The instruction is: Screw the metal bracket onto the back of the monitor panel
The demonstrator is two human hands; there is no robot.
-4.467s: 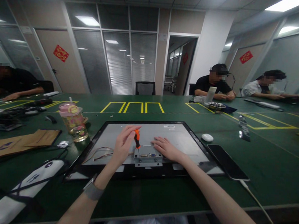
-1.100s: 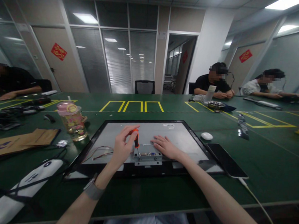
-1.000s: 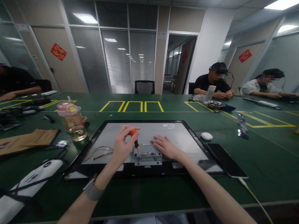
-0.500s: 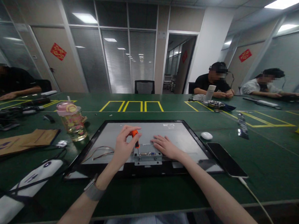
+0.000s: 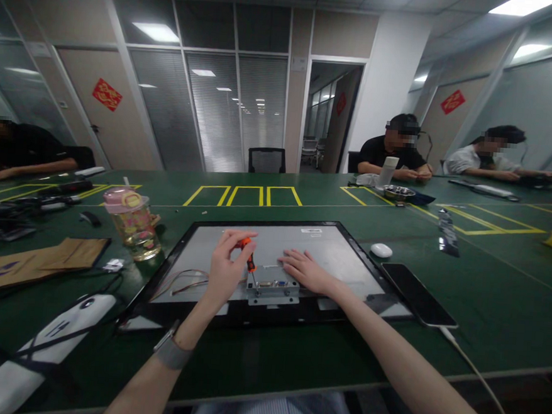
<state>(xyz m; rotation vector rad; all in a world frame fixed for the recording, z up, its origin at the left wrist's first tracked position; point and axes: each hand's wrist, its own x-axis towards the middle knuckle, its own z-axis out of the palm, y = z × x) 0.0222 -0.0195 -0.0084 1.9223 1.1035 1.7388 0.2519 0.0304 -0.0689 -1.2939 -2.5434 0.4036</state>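
My left hand [image 5: 226, 266] is closed around the handle of an orange and black screwdriver [image 5: 251, 264]. Its thin shaft points down at the front left part of a small metal bracket box [image 5: 277, 294] with connector ports along one side. The box sits near the front edge of a large flat display panel [image 5: 343, 256], which has a grey back and a black frame. My right hand [image 5: 305, 271] rests flat beside the box, fingers stretched out, at its back right. Thin wires [image 5: 188, 284] run over the panel left of the box. Where exactly the screwdriver tip meets the box is too small to tell.
To the right lie a phone [image 5: 418, 296] with a cable and a white earbud case [image 5: 381, 250]. On the left stand a drink cup [image 5: 133, 225], a paper bag [image 5: 40, 263] and a white power bank [image 5: 66, 331] with straps. Several people sit around the green table [image 5: 227, 367].
My left fingers have shifted on the screwdriver handle, which now leans slightly differently. My right hand stays in place. At far left, a person's arm has moved.
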